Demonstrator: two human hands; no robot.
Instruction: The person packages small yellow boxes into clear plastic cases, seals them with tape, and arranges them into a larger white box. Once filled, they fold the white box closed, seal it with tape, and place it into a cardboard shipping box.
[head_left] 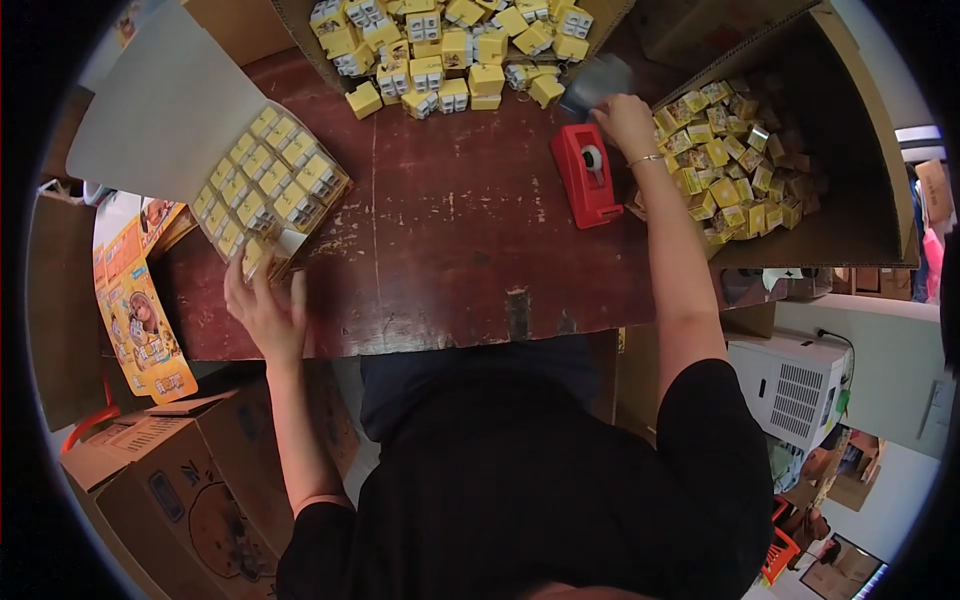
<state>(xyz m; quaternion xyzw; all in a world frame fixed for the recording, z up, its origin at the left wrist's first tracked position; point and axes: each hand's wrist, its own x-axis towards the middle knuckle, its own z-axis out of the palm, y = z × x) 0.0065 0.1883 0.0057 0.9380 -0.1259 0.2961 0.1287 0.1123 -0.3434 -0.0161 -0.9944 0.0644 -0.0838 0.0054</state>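
Observation:
My left hand (265, 308) rests at the near corner of an open display box (328, 203) filled with rows of small yellow-and-white pieces, its fingers apart on the nearest pieces. My right hand (625, 122) reaches beyond a red tape dispenser (584, 180), beside a blurred, translucent bluish item (597, 84); its fingertips are partly hidden and I cannot make out what they hold. The box's white lid (150, 110) stands raised at the back left.
Yellow-and-white pieces (425, 72) spill from a carton at the back. A carton (860, 190) at the right holds many small yellow boxes (735, 160). Orange printed sheets (142, 320) hang over the left edge of the dark red table (440, 230). A cardboard box (190, 490) sits below.

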